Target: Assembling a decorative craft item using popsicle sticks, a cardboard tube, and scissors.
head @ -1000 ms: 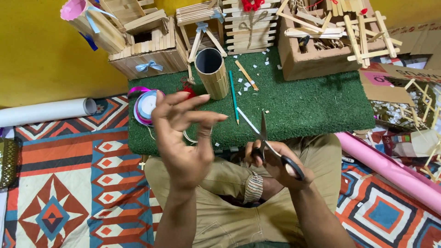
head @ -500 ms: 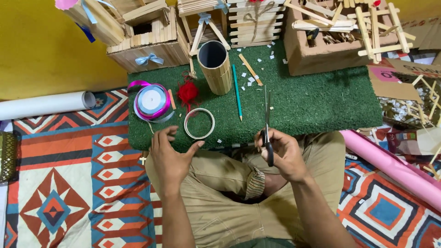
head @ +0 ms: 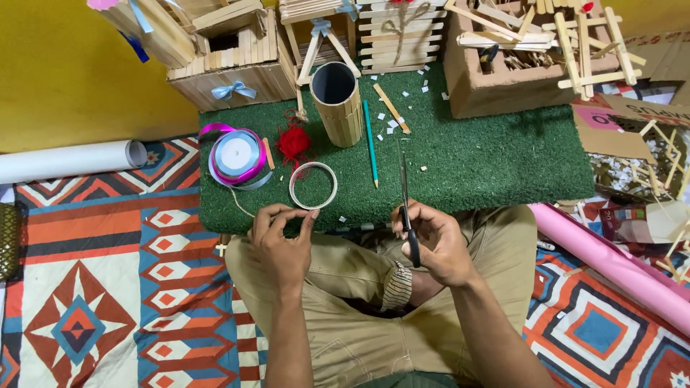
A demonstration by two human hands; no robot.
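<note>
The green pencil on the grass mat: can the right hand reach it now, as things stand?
Probably not freely. The right hand holds the scissors, so its fingers are busy. The path to the green pencil itself looks open; nothing lies between them on the mat.

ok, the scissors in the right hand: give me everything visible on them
The dark-handled metal scissors are held in the right hand, above the near edge of the green artificial-grass mat. The thin grey blades look closed and point up and away from the person, lying over the mat. The black handle loops sit low in the palm, partly hidden by the fingers wrapped around them. Nothing else touches them; the left hand is apart, pinching something small and pale.
</note>
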